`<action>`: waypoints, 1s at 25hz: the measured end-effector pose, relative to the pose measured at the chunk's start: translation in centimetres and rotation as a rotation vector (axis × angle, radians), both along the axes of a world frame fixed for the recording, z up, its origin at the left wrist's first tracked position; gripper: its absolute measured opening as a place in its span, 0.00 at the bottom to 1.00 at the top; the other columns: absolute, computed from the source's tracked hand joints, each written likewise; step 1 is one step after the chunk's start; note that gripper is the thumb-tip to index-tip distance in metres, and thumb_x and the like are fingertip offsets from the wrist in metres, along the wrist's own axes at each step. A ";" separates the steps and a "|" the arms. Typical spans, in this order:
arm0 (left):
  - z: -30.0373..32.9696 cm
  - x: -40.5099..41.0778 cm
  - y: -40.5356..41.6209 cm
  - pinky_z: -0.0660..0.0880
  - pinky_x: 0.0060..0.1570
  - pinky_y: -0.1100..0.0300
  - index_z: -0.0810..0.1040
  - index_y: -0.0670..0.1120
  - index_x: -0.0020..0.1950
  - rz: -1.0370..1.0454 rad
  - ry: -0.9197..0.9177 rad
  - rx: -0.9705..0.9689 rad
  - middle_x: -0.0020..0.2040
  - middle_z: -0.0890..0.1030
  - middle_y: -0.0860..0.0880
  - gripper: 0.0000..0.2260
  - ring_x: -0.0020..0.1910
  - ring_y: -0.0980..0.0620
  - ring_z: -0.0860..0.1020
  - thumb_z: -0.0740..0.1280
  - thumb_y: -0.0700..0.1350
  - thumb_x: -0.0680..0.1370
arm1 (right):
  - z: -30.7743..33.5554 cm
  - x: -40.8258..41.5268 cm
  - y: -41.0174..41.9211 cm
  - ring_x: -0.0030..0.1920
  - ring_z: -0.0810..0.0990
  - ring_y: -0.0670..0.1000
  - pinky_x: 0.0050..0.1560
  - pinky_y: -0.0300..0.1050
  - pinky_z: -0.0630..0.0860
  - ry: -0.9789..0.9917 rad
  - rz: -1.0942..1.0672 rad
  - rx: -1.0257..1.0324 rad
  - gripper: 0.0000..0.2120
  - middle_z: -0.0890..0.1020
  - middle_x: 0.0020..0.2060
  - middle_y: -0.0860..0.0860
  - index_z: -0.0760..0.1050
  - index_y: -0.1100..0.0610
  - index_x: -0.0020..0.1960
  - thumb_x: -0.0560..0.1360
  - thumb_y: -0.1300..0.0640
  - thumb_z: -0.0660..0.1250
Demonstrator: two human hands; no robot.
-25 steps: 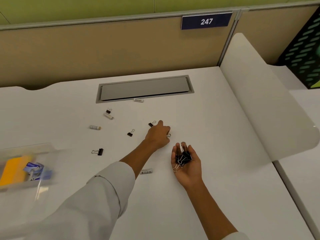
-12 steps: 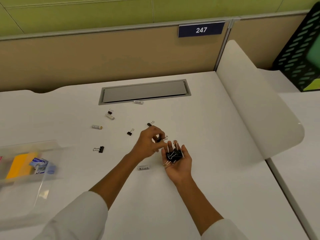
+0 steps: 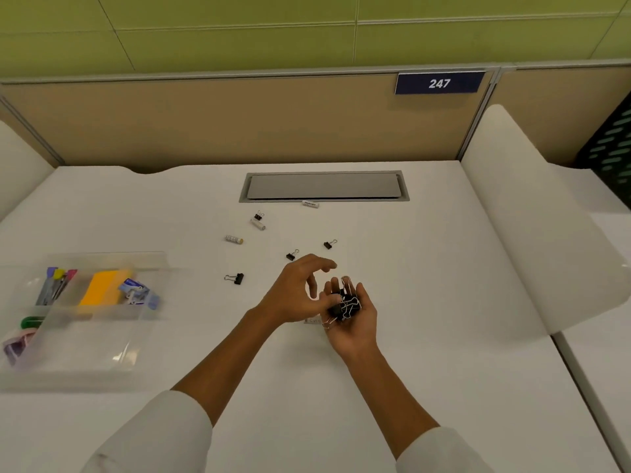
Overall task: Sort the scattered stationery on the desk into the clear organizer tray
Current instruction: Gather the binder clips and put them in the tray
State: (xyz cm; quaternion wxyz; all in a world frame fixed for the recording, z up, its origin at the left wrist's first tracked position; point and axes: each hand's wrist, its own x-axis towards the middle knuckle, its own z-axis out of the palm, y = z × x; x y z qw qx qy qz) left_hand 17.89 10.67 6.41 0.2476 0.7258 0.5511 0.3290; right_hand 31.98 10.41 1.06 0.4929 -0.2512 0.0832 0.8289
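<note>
A gray flap point(image 3: 323, 186) sits in the tabletop's point(image 3: 444, 268) back edge; a blue "247" sign point(image 3: 439, 83) hangs on the wall behind.

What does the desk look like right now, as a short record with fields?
right hand: palm up, cupping a pile of clips
left hand: fingers spread beside the pile, holding nothing visible
loose clips: four on the desk, nearest
white tubes: three loose, one with a tan end
tray: at left, holding pens and a yellow pad

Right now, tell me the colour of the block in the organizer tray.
Orange-yellow block, clearest in the head view.
</note>
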 end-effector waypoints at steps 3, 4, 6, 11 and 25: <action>-0.9 -3.9 -1.1 0.70 0.33 0.74 0.76 0.54 0.57 0.238 -0.021 -0.043 0.52 0.78 0.57 0.18 0.33 0.56 0.78 0.75 0.53 0.69 | 0.3 -1.5 -0.4 0.51 0.84 0.56 0.54 0.50 0.82 0.010 0.035 0.003 0.12 0.84 0.49 0.56 0.82 0.59 0.51 0.78 0.51 0.66; -1.5 -5.5 -1.5 0.70 0.35 0.72 0.76 0.53 0.57 0.326 -0.012 -0.091 0.52 0.78 0.55 0.18 0.34 0.56 0.78 0.76 0.51 0.70 | 0.4 -2.1 -0.5 0.51 0.84 0.55 0.55 0.50 0.82 0.011 0.050 0.001 0.12 0.84 0.50 0.56 0.82 0.58 0.50 0.78 0.50 0.66; -2.9 -8.6 -2.0 0.72 0.40 0.68 0.76 0.49 0.57 0.498 -0.015 -0.227 0.53 0.77 0.51 0.19 0.36 0.55 0.77 0.77 0.47 0.69 | 0.5 -3.4 -0.8 0.51 0.84 0.55 0.55 0.50 0.81 0.013 0.070 -0.005 0.13 0.84 0.50 0.56 0.83 0.58 0.50 0.79 0.50 0.65; -5.1 -14.5 -1.8 0.71 0.51 0.64 0.75 0.44 0.64 0.581 0.044 -0.361 0.63 0.75 0.45 0.23 0.50 0.44 0.80 0.73 0.36 0.70 | 0.5 -7.2 -1.4 0.52 0.84 0.56 0.54 0.51 0.82 0.015 0.088 -0.027 0.14 0.84 0.51 0.57 0.82 0.59 0.52 0.79 0.50 0.65; -6.6 -18.5 1.3 0.77 0.43 0.57 0.80 0.47 0.52 0.129 0.349 -0.272 0.48 0.81 0.51 0.11 0.42 0.53 0.78 0.71 0.49 0.72 | -1.5 -14.7 -3.9 0.57 0.84 0.58 0.55 0.54 0.82 -0.057 -0.063 -0.053 0.15 0.84 0.55 0.59 0.83 0.60 0.54 0.77 0.50 0.68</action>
